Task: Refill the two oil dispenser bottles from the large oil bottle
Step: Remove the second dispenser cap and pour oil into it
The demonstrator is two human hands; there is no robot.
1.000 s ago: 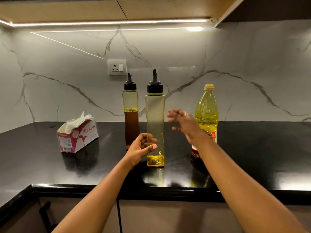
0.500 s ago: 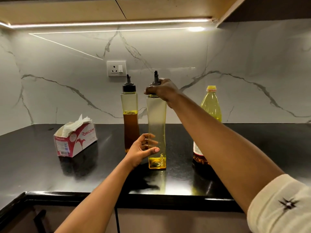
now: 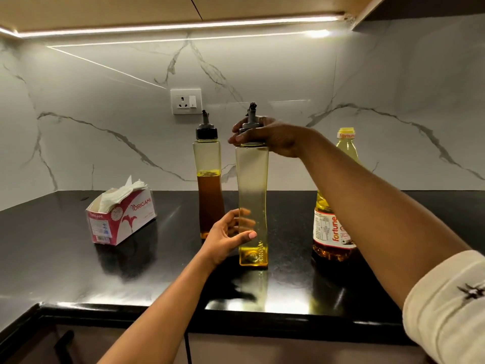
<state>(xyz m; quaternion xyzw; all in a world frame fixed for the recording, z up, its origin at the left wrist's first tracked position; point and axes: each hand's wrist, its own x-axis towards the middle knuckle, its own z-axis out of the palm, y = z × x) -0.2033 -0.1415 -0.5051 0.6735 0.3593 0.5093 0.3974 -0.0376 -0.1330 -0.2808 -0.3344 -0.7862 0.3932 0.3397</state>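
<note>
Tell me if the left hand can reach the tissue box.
Probably yes, once it lets go: the left hand grips the near dispenser bottle, and only bare counter lies between it and the tissue box.

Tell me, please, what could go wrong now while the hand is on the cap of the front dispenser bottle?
1. The left hand holds the tall front dispenser bottle low while the right hand grips its cap; twisting at the top might tip it toward the second dispenser bottle close behind.
2. The right forearm passes in front of the large oil bottle, so drawing the arm back could knock it.
</note>
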